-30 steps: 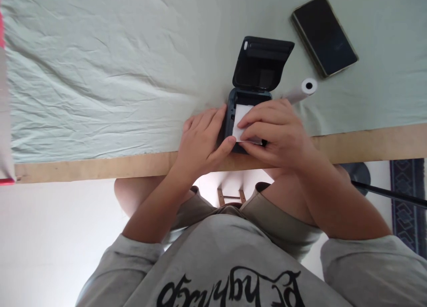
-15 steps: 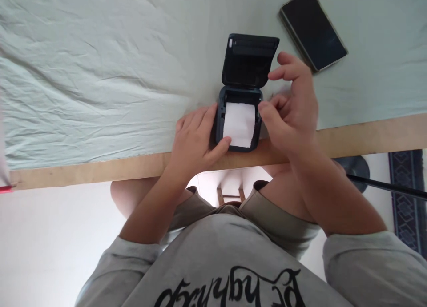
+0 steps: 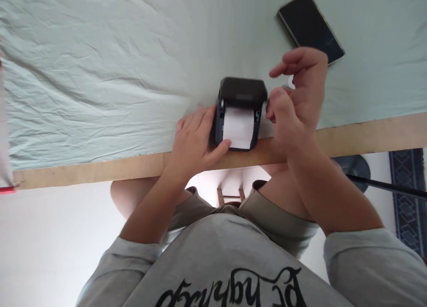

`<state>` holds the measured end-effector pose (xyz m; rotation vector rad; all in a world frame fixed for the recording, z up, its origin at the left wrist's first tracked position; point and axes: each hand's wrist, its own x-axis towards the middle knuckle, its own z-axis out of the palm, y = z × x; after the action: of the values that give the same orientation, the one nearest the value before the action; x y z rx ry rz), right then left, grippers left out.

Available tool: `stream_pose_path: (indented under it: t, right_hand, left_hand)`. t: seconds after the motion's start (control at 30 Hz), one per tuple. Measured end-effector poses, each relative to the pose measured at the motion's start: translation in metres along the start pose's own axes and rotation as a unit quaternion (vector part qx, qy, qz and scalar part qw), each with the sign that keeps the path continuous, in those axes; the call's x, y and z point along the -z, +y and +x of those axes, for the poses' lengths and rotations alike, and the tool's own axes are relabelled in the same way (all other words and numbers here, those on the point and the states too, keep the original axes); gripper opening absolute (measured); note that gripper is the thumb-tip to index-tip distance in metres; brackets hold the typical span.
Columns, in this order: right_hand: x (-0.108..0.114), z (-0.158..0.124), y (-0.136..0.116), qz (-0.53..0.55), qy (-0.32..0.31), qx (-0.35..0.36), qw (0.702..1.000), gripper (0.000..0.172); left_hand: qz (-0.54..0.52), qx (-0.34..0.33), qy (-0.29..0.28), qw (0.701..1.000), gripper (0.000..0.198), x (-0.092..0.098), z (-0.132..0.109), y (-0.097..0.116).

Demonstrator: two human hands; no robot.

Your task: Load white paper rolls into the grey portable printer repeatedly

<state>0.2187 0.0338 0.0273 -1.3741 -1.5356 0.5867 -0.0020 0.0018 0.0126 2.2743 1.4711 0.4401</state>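
- I see the small dark printer [image 3: 238, 116] sitting at the near edge of the bench [image 3: 100, 169], on the pale green cloth [image 3: 100, 76] that covers most of the top.
- My left hand [image 3: 195, 140] is wrapped against the printer's left side, fingers up along its wall and the thumb lying across the near front corner, gripping it.
- The printer's lid [image 3: 243, 90] is tilted low over the body, not flat open; I cannot tell whether it is fully latched.
- A strip of white paper [image 3: 238, 128] runs out from under the lid toward me, ending just short of the printer's near edge, with my left thumb touching its lower left corner.
- My right hand [image 3: 296, 102] hovers just to the right of the printer, fingers loosely curled and holding nothing; the thumb tip is very near the lid's right corner, but contact is unclear.
- Behind the right hand's fingers a small bit of a white roll [image 3: 291, 81] peeks out on the cloth.
- A dark phone [image 3: 308, 25] lies face up farther back and to the right, well apart from the printer.
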Motion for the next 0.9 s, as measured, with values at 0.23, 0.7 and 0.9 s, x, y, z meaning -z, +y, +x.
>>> stream_pose_path:
  t: [0.23, 0.7, 0.9]
  right_hand:
    - [0.007, -0.007, 0.006, -0.042, -0.11, -0.009, 0.993, 0.075]
    - [0.017, 0.014, 0.001, -0.074, -0.264, -0.193, 0.942, 0.063]
    - [0.02, 0.02, 0.001, -0.057, -0.282, -0.2, 0.937, 0.061]
  left_hand:
    - [-0.005, 0.003, 0.0, 1.0, 0.081, 0.001, -0.001, 0.001]
    - [0.015, -0.041, 0.011, 0.999, 0.081, -0.001, 0.0, -0.002]
    - [0.015, -0.039, 0.026, 0.999, 0.073, -0.002, 0.003, -0.002]
